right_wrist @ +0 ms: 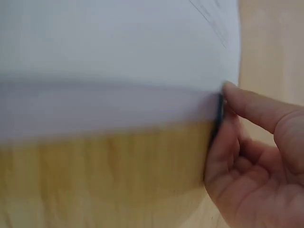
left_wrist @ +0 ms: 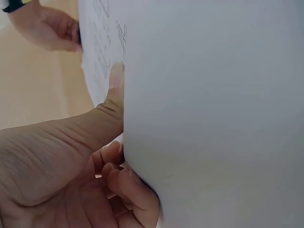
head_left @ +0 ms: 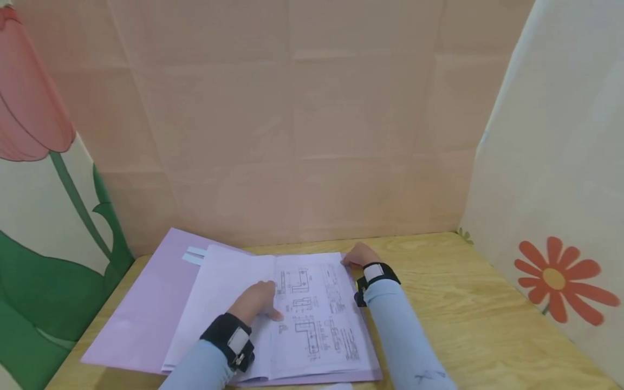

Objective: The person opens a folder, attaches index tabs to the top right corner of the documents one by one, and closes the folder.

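Note:
A lilac folder (head_left: 138, 303) lies spread on the wooden table, with white sheets open inside it. On the right-hand sheet (head_left: 336, 338) are printed technical drawings; the left-hand sheet (head_left: 219, 281) looks blank. My left hand (head_left: 255, 300) is at the middle fold, its thumb and curled fingers (left_wrist: 137, 194) at the edge of a white sheet (left_wrist: 218, 114). Up at the top right corner, my right hand (head_left: 361, 254) pinches the folder's edge (right_wrist: 185, 107) and the paper between thumb and curled fingers. A narrow dark strip (right_wrist: 219, 114) shows there; its kind is unclear.
The wooden table (head_left: 439, 287) extends to the right of the folder. Behind it rises a creased tan backdrop (head_left: 292, 135). Panels with a tulip (head_left: 31, 97) and a red flower (head_left: 554, 279) flank the table. Pale labels (head_left: 194, 255) mark the folder's left cover.

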Action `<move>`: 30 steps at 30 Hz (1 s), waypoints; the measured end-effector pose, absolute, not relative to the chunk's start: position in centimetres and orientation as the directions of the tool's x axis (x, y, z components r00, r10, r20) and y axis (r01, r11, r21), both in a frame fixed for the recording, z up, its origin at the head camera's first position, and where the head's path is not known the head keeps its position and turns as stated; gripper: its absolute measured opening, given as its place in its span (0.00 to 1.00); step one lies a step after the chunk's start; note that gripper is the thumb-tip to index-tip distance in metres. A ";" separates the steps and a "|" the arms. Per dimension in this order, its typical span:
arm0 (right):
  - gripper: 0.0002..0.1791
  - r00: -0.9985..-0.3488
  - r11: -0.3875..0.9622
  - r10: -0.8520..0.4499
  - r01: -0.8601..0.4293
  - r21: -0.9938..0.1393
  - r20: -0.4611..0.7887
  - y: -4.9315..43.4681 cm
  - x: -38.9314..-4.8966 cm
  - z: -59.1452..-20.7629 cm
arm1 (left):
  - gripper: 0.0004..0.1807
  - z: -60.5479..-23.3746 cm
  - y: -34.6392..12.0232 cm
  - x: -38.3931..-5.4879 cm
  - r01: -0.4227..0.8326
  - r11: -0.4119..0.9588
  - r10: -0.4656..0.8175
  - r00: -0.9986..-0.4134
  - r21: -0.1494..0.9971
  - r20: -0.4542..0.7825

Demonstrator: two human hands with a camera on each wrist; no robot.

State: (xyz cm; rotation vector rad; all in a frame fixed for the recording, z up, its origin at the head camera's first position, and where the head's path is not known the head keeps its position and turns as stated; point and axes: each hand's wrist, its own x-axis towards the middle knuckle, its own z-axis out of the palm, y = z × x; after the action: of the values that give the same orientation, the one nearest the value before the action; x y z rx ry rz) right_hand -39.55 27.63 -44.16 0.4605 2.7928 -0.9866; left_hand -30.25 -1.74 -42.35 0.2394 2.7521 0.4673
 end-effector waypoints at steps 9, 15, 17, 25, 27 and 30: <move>0.15 -0.939 0.739 0.267 0.343 -0.579 -0.216 27.4 -39.6 -44.6 | 0.42 -43.3 -1.9 -30.9 0.097 0.936 0.205 -0.931 0.340 -0.300; 0.10 -0.949 0.773 0.221 0.311 -0.553 -0.225 27.9 -39.7 -44.3 | 0.41 -42.6 -1.8 -30.3 0.104 0.930 0.216 -0.931 0.353 -0.295; 0.09 -0.949 0.769 0.217 0.311 -0.559 -0.229 27.9 -39.6 -44.2 | 0.41 -42.5 -1.8 -30.2 0.106 0.934 0.213 -0.932 0.341 -0.294; 0.13 -0.946 0.763 0.246 0.324 -0.560 -0.213 26.7 -39.3 -43.7 | 0.43 -42.7 -1.8 -30.5 0.101 0.938 0.205 -0.934 0.332 -0.294; 0.11 -0.952 0.785 0.222 0.303 -0.541 -0.211 26.9 -39.3 -43.7 | 0.43 -42.8 -1.8 -30.6 0.103 0.937 0.208 -0.933 0.334 -0.294; 0.07 -0.953 0.785 0.200 0.295 -0.545 -0.228 27.4 -39.3 -43.7 | 0.43 -42.9 -1.8 -30.7 0.095 0.940 0.199 -0.933 0.328 -0.300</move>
State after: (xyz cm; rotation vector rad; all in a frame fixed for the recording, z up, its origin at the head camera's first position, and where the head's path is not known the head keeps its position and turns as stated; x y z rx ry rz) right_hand -39.32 27.42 -43.72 0.3930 2.8166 -0.9001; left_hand -30.67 -1.84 -42.86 0.2156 2.7624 0.4438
